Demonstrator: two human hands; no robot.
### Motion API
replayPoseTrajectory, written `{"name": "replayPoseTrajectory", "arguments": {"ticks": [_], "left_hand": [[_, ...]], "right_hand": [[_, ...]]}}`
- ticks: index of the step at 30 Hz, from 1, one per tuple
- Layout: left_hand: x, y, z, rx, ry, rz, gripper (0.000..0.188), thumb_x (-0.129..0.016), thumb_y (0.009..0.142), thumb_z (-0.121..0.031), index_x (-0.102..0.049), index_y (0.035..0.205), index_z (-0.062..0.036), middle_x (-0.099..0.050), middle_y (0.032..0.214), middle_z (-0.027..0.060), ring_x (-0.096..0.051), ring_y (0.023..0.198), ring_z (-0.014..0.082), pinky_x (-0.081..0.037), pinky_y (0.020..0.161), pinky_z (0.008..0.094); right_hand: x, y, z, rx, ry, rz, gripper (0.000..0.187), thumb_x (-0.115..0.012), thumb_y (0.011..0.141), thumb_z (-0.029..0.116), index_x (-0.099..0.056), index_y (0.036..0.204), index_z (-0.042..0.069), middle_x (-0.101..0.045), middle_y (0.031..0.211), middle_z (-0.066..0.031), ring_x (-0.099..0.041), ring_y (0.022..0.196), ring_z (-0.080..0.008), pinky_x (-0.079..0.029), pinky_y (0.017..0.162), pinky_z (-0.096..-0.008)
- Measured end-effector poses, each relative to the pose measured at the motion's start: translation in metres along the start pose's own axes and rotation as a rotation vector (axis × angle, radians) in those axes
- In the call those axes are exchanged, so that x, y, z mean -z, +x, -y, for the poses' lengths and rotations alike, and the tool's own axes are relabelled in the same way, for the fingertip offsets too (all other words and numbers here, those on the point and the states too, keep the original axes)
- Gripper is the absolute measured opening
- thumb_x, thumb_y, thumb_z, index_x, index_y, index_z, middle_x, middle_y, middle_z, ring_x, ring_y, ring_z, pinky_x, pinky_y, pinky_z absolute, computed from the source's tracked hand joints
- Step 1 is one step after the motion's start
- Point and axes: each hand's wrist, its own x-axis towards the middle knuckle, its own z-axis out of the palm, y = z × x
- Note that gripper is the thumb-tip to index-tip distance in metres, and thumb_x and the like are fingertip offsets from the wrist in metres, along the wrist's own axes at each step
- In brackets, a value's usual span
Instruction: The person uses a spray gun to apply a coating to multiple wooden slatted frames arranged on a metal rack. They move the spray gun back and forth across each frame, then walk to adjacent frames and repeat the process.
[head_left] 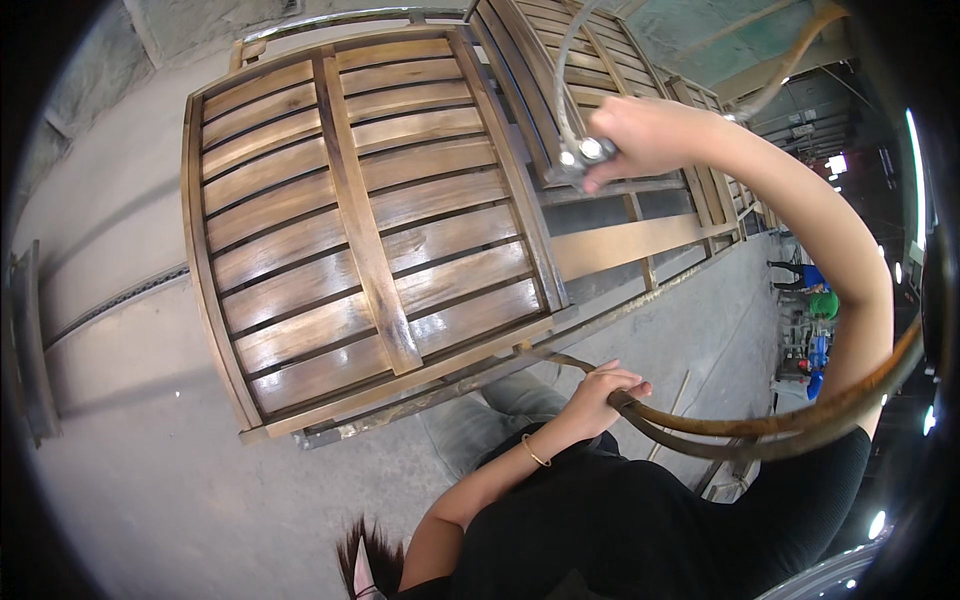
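My right hand [645, 135] is raised over the right side of a slatted wooden panel [357, 235], closed around a spray gun [572, 162] with round metal knobs. A pale thin hose [563, 85] rises from the gun. Lower down, my left hand [592, 396], with a bangle at the wrist, is closed around brownish hoses [730, 425] that loop off to the right past my right arm. The panel's varnished slats look glossy, most of all near its lower edge. My right palm hides most of the gun's handle.
More slatted wooden pieces [590, 60] stand behind on a metal rail frame [420, 397]. A chain track [120, 310] runs along the floor at left, near a metal post [33, 340]. People [805, 275] are in the far right background.
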Motion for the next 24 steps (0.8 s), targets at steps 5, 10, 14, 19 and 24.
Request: {"name": "replayPoseTrajectory", "arguments": {"ticks": [5, 10, 14, 19, 24], "left_hand": [[0.02, -0.016, 0.002, 0.118, -0.033, -0.018, 0.028, -0.058, 0.092, -0.027, -0.069, 0.091, -0.0022, -0.068, 0.097, 0.0123, -0.063, 0.094, 0.0254, -0.037, 0.105, 0.042], [0.021, -0.019, 0.011, 0.141, -0.011, -0.067, 0.028, -0.056, 0.094, -0.028, -0.069, 0.095, -0.0028, -0.068, 0.1, 0.0139, -0.062, 0.103, 0.0255, -0.03, 0.111, 0.0433], [0.019, -0.022, 0.012, 0.13, 0.055, -0.098, 0.02, -0.058, 0.091, -0.02, -0.07, 0.091, -0.0031, -0.069, 0.098, 0.0126, -0.064, 0.098, 0.0271, -0.034, 0.108, 0.0436], [0.015, -0.024, 0.006, 0.202, 0.126, 0.048, 0.014, -0.065, 0.084, -0.012, -0.072, 0.094, -0.006, -0.069, 0.099, 0.015, -0.064, 0.1, 0.0289, -0.033, 0.109, 0.044], [0.002, -0.012, 0.009, 0.193, 0.344, 0.245, 0.017, -0.07, 0.081, -0.016, -0.073, 0.096, -0.0098, -0.067, 0.105, 0.0142, -0.06, 0.108, 0.0299, -0.039, 0.102, 0.0422]], "right_hand": [[-0.006, 0.096, -0.05, -0.159, -0.069, -0.243, 0.041, -0.075, 0.075, 0.041, -0.066, 0.091, 0.004, -0.064, 0.076, -0.0172, -0.064, 0.074, -0.0341, -0.052, 0.067, -0.0422], [0.038, 0.147, -0.079, -0.413, -0.111, -0.482, 0.035, -0.061, 0.082, 0.036, -0.064, 0.095, 0.004, -0.066, 0.091, -0.0224, -0.065, 0.087, -0.0372, -0.053, 0.073, -0.0462], [0.031, 0.108, -0.079, -0.41, -0.035, -0.71, 0.034, -0.063, 0.081, 0.036, -0.065, 0.101, 0.008, -0.067, 0.086, -0.02, -0.065, 0.083, -0.0387, -0.053, 0.073, -0.0476], [-0.09, -0.015, -0.024, -0.416, 0.554, -0.963, 0.033, -0.072, 0.082, 0.029, -0.068, 0.11, 0.012, -0.069, 0.095, -0.0148, -0.068, 0.082, -0.0301, -0.053, 0.072, -0.0359], [-0.242, -0.098, 0.101, -0.767, 1.085, -1.127, 0.03, -0.073, 0.081, 0.014, -0.068, 0.108, 0.001, -0.071, 0.087, -0.0127, -0.065, 0.081, -0.0111, -0.052, 0.073, -0.0282]]}}
